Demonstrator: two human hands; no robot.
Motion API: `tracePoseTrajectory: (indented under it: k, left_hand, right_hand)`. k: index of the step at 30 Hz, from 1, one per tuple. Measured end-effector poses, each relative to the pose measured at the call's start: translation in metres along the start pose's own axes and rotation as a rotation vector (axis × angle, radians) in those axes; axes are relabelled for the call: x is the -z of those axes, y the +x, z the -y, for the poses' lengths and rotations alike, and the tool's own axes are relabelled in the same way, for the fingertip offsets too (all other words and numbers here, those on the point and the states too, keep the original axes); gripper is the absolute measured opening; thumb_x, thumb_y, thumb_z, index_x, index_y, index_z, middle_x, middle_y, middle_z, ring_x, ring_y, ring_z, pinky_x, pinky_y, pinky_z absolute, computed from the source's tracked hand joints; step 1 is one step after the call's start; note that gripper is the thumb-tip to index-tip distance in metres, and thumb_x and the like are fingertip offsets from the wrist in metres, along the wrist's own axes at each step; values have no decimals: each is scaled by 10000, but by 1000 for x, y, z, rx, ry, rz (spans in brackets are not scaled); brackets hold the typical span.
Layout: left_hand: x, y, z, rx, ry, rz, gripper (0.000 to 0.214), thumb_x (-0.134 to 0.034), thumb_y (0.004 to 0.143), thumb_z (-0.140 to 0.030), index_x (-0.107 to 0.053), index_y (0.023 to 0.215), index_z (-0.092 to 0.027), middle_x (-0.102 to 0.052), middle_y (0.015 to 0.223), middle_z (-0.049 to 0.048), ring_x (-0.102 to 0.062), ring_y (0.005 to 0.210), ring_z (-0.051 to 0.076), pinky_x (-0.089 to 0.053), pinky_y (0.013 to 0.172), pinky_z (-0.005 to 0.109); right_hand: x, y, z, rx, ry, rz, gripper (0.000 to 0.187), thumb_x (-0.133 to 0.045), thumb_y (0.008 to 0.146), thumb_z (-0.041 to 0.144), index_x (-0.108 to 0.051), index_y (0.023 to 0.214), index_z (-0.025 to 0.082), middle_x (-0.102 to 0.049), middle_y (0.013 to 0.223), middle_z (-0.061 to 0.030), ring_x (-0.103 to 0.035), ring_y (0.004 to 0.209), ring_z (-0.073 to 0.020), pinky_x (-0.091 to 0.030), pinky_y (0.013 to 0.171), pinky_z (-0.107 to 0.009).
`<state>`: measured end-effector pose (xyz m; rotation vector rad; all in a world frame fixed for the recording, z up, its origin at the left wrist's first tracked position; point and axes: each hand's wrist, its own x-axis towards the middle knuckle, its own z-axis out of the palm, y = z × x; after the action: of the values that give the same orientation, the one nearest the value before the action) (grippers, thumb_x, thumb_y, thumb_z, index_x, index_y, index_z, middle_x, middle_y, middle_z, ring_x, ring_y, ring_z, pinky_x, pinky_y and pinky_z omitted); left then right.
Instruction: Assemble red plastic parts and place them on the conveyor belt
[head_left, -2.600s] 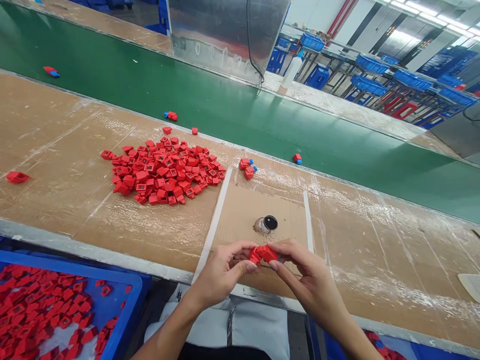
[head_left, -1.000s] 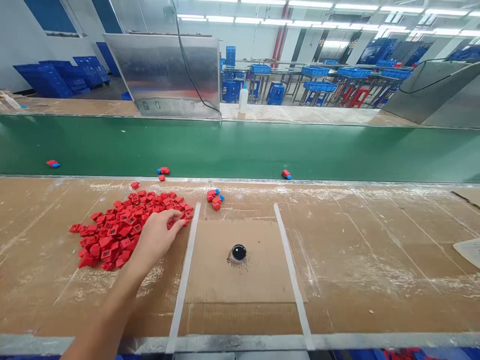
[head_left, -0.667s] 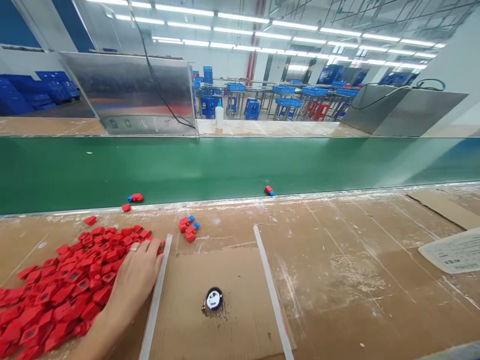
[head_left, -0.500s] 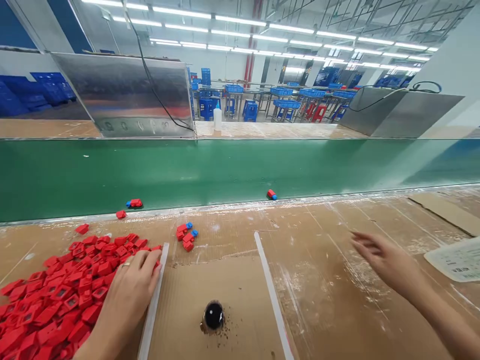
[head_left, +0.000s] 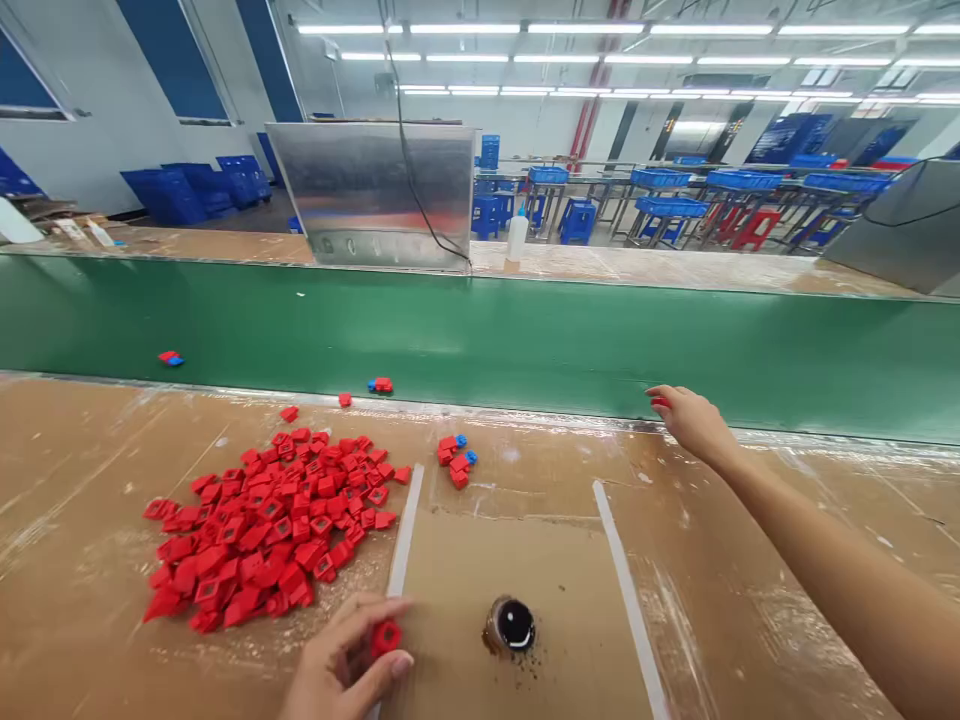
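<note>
My left hand [head_left: 349, 655] is low in the view, thumb and fingers pinching a small red plastic piece [head_left: 386, 637] with a round opening. Just right of it, a small round pot of dark liquid [head_left: 516, 624] stands on the cardboard sheet [head_left: 465, 560]. At the near edge of the green belt [head_left: 525, 350], my right hand [head_left: 690, 420] has its fingers closed around a small red piece [head_left: 660, 402], mostly hidden by them. A heap of red plastic pieces [head_left: 277, 530] lies left of the cardboard.
Several red pieces with blue tips [head_left: 457, 462] lie beyond the cardboard. Two red-and-blue pieces, one a left piece [head_left: 171, 358] and one a nearer piece [head_left: 381, 385], rest on the belt. A white bottle [head_left: 517, 237] and a metal panel [head_left: 375, 195] stand behind it.
My left hand has left the heap and moved toward the pot with a red piece. My right hand has reached forward to the belt edge and closed on a piece there. The view has turned left.
</note>
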<state>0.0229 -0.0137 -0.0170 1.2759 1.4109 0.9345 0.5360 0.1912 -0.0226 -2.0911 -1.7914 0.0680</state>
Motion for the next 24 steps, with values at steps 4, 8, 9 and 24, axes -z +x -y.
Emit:
tracePoseTrajectory:
  k: [4, 8, 9, 24]
  left_hand:
    - [-7, -4, 1, 47, -93, 88, 417, -762, 754, -408, -746, 1136, -240, -692, 1022, 65, -623, 985, 226, -507, 879, 283]
    - [-30, -8, -4, 111, -188, 137, 491, -738, 763, -392, -703, 1201, -172, -702, 873, 58, -626, 824, 196, -509, 794, 288]
    - [-37, -9, -6, 120, -208, 156, 504, -728, 766, -395, -694, 1207, -153, -698, 833, 56, -623, 786, 194, -510, 763, 290]
    - [-69, -43, -8, -83, -14, 239, 346, -560, 909, -323, -623, 1207, -160, -619, 854, 30, -540, 735, 164, -428, 667, 251]
  right_hand:
    - [20, -76, 22, 107, 73, 31, 418, -476, 887, 269, -597, 1261, 129, -703, 1112, -159, -688, 946, -281, -545, 813, -400]
    - [37, -172, 52, 155, 303, 106, 451, -520, 917, 423, -583, 1291, 179, -740, 1066, -118, -721, 916, -269, -590, 801, -403]
    - [41, -193, 60, 145, 362, 123, 443, -539, 912, 445, -605, 1264, 184, -741, 1066, -119, -723, 921, -274, -595, 808, -412]
    - [60, -267, 161, 386, 447, 141, 301, -460, 1003, 294, -615, 1252, 223, -654, 1054, -98, -665, 924, -214, -576, 767, -358]
